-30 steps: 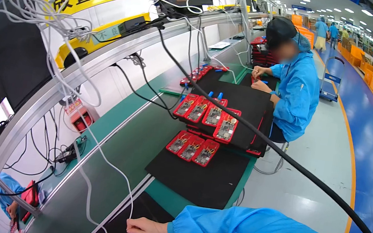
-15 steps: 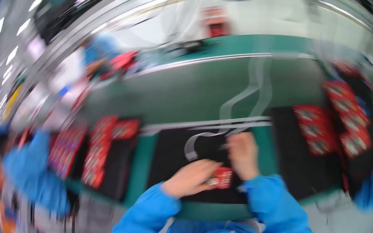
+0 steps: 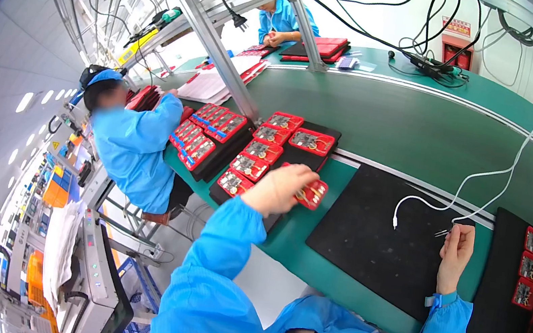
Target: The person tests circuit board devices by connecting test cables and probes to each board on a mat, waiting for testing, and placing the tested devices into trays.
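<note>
My left hand [image 3: 280,190] is closed around a red-framed circuit board [image 3: 312,194], reaching left over a black mat. Next to it on that mat lie several similar red-framed boards [image 3: 251,166] in rows, with another red-framed board [image 3: 311,141] at the mat's back right. My right hand [image 3: 456,254] is raised over the right side of the middle black mat [image 3: 371,242], fingertips pinched on the end of a white cable [image 3: 516,157]. Two thin metal pins stick out to the left of these fingertips. The cable's other end, a small white plug [image 3: 395,222], lies on the mat.
More red-framed boards [image 3: 530,265] lie on a black mat at the right. To the left, a co-worker in blue [image 3: 136,148] sits beside other boards [image 3: 193,142]. Another person [image 3: 286,23] works across the green bench [image 3: 381,125]. A metal post [image 3: 218,51] rises behind the left mat.
The view has swung left and sharpened. My left hand has carried the red-framed board leftward from the middle mat to the left mat. My hands are now far apart.
</note>
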A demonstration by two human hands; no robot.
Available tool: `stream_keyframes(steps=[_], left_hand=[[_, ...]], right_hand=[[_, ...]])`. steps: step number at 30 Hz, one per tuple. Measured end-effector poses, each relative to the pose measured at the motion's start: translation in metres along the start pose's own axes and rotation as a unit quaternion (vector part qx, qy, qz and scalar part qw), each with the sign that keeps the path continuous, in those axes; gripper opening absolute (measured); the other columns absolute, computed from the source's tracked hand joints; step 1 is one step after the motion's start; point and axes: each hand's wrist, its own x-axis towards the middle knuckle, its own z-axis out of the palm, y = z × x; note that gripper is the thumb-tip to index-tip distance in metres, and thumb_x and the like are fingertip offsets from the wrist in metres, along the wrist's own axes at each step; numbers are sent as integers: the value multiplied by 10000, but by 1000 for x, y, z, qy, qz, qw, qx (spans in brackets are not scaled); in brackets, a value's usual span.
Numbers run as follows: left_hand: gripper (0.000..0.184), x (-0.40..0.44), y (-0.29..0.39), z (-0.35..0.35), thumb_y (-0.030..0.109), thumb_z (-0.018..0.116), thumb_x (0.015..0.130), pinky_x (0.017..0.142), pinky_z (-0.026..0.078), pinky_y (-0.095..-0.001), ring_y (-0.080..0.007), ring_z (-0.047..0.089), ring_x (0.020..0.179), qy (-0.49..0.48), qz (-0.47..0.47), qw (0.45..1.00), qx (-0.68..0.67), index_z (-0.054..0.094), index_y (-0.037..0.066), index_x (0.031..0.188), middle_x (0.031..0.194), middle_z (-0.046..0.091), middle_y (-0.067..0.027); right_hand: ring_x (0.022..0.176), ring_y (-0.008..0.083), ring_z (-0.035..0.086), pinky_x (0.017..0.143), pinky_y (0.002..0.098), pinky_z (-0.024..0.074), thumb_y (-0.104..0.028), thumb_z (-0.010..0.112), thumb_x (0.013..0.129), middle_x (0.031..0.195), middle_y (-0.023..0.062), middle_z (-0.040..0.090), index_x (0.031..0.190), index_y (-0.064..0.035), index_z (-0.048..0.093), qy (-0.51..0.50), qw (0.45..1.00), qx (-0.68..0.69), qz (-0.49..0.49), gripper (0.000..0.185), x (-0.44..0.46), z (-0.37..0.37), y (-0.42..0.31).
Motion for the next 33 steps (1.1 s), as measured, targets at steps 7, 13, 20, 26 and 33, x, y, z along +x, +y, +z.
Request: stream_keyframes(steps=[7, 13, 20, 26, 33], left_hand=[[712, 43, -85, 8, -9, 759, 662, 1007, 449, -382, -335, 497, 1199, -127, -19, 992, 12, 512, 126, 1316, 1297, 485, -87], [736, 63, -95, 4, 48, 791, 660, 998, 437, -427, -343, 502, 1175, -139, -8, 989, 41, 504, 155, 1329, 1297, 496, -81], [714, 77, -90, 6, 27, 788, 655, 939, 471, -430, -357, 548, 1126, -134, -15, 988, 78, 495, 118, 1299, 1258, 526, -105], [692, 70, -90, 8, 71, 775, 687, 877, 497, -422, -317, 555, 1123, -129, -24, 987, 92, 474, 117, 1308, 1234, 536, -90], [793, 71, -33, 5, 99, 774, 701, 988, 448, -428, -393, 472, 1240, 3, -33, 993, 116, 398, 59, 1398, 1394, 439, -182]], right_hand=[[517, -10, 336, 414, 153, 250, -156, 510, 1004, 682, -56, 437, 889, -106, 461, 28, 1000, -14, 3, 135, 0, -1, -2], [518, -8, 342, 420, 154, 262, -153, 510, 1003, 692, -51, 448, 901, -102, 478, 35, 999, -22, 8, 118, 1, 2, -5], [527, -6, 351, 434, 161, 262, -151, 526, 997, 712, -43, 483, 928, -90, 499, 25, 999, -24, 18, 96, 0, 0, -2], [562, -2, 388, 455, 158, 284, -140, 536, 990, 720, -42, 500, 927, -89, 512, 9, 999, -1, 34, 85, 0, -1, -2], [637, 78, 522, 556, 237, 428, -96, 592, 945, 751, 25, 569, 906, -40, 571, 12, 997, -78, -10, 71, -1, 2, -7]])
